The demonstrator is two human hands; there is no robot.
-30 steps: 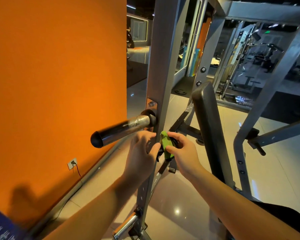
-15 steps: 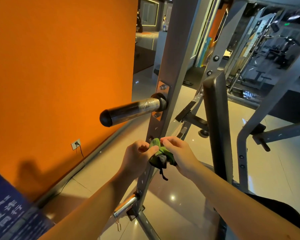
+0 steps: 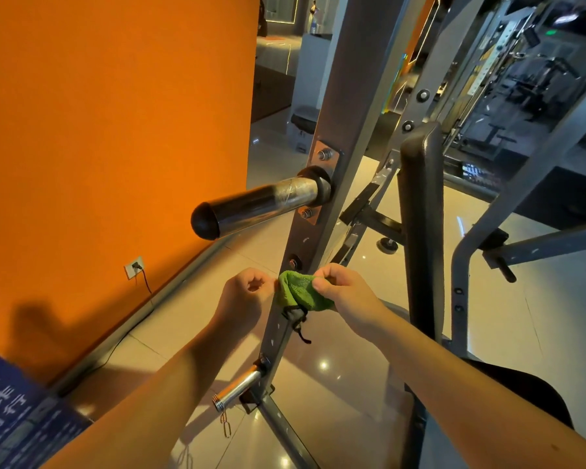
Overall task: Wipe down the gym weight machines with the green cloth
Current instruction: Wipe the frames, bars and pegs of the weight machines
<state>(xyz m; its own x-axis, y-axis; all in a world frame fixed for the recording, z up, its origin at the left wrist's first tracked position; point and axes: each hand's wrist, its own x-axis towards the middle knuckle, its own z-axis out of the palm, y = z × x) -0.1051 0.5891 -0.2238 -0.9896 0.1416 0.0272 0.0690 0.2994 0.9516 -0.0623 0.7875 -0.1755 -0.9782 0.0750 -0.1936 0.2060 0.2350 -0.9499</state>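
The green cloth is bunched against the grey upright post of the weight machine, with a dark frayed tag hanging below it. My right hand pinches the cloth's right side. My left hand is curled at the cloth's left edge, fingers closed on it, on the post's left side. A black-capped weight peg sticks out of the post above my hands toward the left.
An orange wall stands close on the left, with a socket near the floor. A black upright back pad is right of the post. A short chrome peg juts out low down. More gym machines fill the far right.
Both hands have slid down the post with the cloth, from just under the weight peg to well below it. The cloth has spread out more between the hands.
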